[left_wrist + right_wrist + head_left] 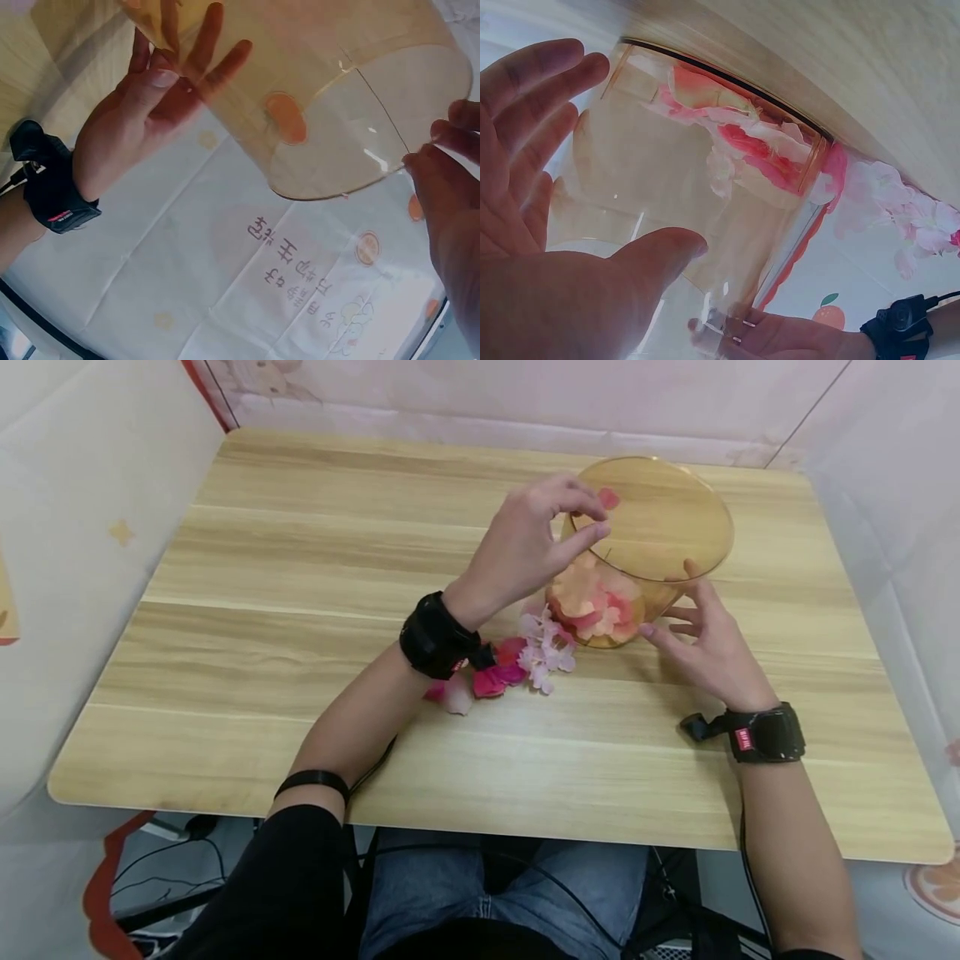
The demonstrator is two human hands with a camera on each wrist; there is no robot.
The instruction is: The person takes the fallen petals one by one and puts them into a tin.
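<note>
The light wood-grain tabletop (300, 610) carries a translucent amber plastic vase (660, 518) that leans toward the person, petals heaped in its base. The right hand (705, 639) rests open against the vase's lower wall, fingers spread. The left hand (536, 543) is at the rim, fingertips pinching a small pink fabric petal (608, 497). A loose cluster of pink and red fabric petals (517, 664) lies just beside the base. Risk: with only flat fingers steadying it, the tilted vase could probably slip or roll, spilling petals
</note>
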